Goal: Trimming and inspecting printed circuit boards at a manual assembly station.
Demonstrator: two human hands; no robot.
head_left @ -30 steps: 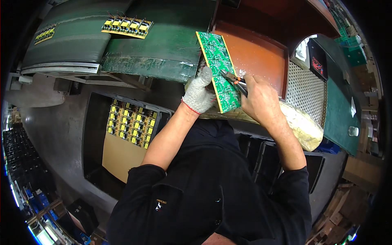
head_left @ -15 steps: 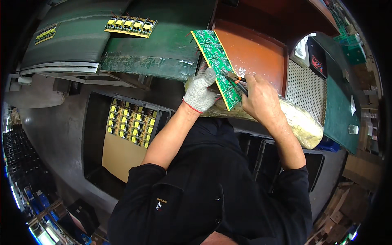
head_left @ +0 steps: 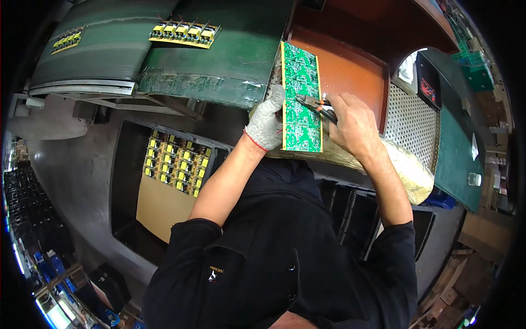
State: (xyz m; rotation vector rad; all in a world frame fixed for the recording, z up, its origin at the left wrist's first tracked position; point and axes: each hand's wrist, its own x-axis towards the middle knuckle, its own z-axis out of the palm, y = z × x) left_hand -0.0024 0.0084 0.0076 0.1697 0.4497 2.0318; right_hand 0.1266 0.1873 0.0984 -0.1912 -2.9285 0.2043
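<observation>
A long green circuit board panel [head_left: 302,123] with yellow edges stands nearly upright in view, its soldered side facing me. My left hand [head_left: 265,122], in a whitish knitted glove with a red cuff edge, grips the panel by its left edge; some fingers are hidden behind it. In my bare right hand [head_left: 353,123] is a pair of cutting pliers [head_left: 318,106] with orange and black handles. Their jaws lie over the middle of the panel's face; whether they touch it I cannot tell.
Boards with yellow parts [head_left: 185,34] lie on the green conveyor [head_left: 203,66] at the left. An orange-brown tray [head_left: 353,77] with pale bits sits beyond my hands. A black bin [head_left: 123,181] at lower left holds more boards on cardboard. A wrapped padded edge [head_left: 408,170] borders the bench.
The panel has turned from a slant to nearly straight and shows more of its face. The pliers remain over it. The boards on the conveyor have shifted slightly right.
</observation>
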